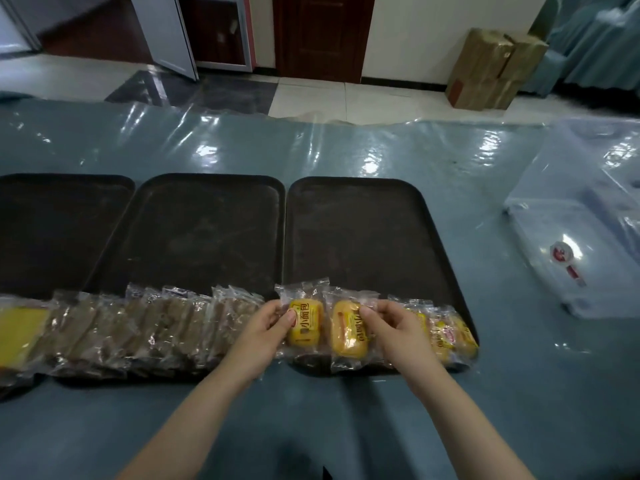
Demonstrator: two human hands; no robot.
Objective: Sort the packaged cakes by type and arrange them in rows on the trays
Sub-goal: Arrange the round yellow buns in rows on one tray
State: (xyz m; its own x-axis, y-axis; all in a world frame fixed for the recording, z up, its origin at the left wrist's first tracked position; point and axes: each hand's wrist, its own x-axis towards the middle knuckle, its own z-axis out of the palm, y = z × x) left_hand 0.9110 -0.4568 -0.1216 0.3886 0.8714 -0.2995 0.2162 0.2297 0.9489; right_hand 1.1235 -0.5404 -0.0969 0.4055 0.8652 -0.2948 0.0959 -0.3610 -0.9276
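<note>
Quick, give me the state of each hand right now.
Left hand: pinching the yellow cake packet at the left end of the right tray's row.
Right hand: gripping the next yellow packet beside it.

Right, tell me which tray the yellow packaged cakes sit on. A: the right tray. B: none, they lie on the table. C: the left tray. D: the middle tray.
A: the yellow packaged cakes line the near edge of the right tray, where the left hand and right hand each pinch one.
</note>
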